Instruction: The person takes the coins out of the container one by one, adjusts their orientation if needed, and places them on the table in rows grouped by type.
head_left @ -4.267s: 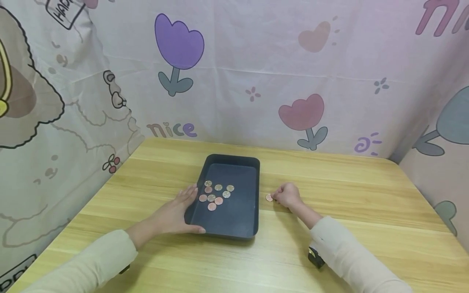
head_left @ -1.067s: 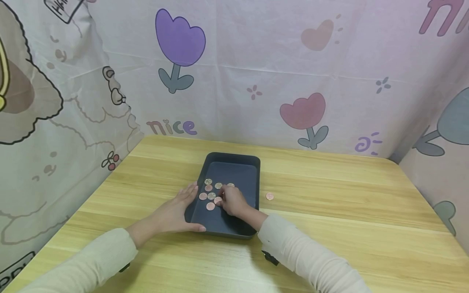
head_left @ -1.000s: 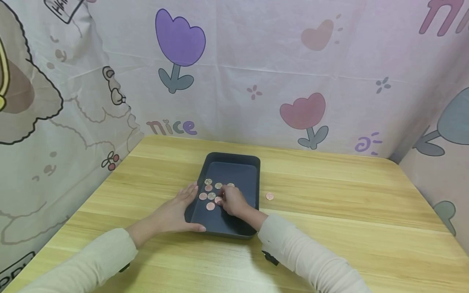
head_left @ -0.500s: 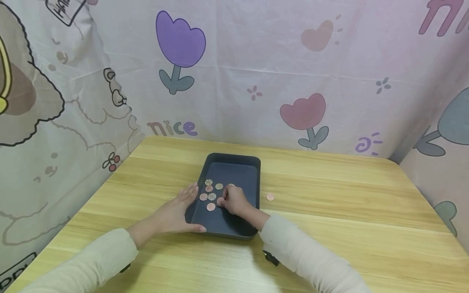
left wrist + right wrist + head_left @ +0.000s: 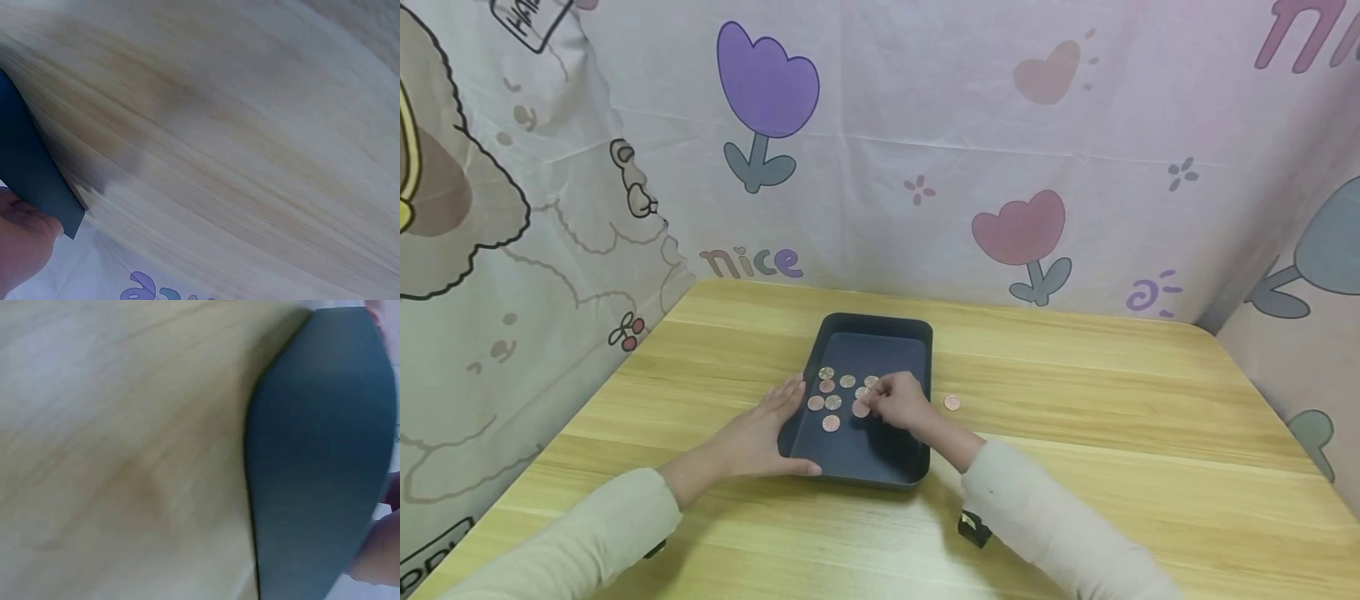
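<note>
My right hand (image 5: 901, 402) is over the dark tray (image 5: 868, 462) in the head view, its thumb and fingers pinching a copper-coloured coin (image 5: 861, 408) by its right side. Several copper and gold-coloured coins lie on the tray floor, among them a copper coin (image 5: 831, 423) and a gold one (image 5: 832, 402). Another gold coin (image 5: 862, 392) is partly covered by my fingers. Along the tray's left wall rests my left hand (image 5: 760, 437), fingers extended on the rim and thumb spread toward the near edge. In the left wrist view, fingers (image 5: 28, 234) touch the tray wall (image 5: 37, 175).
One copper coin (image 5: 952, 402) lies on the wooden table (image 5: 1112, 392), just right of the tray. A patterned cloth (image 5: 880, 208) stands behind the table and at both sides. The right wrist view shows mostly the tray's outer wall (image 5: 319, 450).
My right hand went from the coin on the table into the tray. It has since moved slightly right with the pinched copper coin, uncovering a gold coin. My left hand stays in place.
</note>
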A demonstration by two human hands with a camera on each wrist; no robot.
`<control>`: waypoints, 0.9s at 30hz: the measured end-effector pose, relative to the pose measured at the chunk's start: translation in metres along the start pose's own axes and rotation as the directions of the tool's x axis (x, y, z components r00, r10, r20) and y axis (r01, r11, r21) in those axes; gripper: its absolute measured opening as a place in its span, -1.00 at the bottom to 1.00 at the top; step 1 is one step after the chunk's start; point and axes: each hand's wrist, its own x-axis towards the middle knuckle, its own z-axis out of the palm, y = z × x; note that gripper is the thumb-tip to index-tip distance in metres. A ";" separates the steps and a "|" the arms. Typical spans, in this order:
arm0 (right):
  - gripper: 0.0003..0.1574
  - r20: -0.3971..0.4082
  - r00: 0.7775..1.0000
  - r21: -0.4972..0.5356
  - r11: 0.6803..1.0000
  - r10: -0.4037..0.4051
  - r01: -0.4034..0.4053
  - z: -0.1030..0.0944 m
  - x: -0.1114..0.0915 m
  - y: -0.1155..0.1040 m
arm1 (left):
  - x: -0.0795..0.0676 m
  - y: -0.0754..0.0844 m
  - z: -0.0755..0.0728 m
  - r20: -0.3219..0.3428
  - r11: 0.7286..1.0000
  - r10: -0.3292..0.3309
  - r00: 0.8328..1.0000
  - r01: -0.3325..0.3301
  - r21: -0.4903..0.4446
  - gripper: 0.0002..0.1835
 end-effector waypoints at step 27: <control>-0.78 -0.066 0.982 0.220 0.963 0.174 -0.156 -0.097 -0.027 0.039 | 0.001 -0.001 0.002 -0.004 1.000 0.007 1.000 -0.007 0.025 0.32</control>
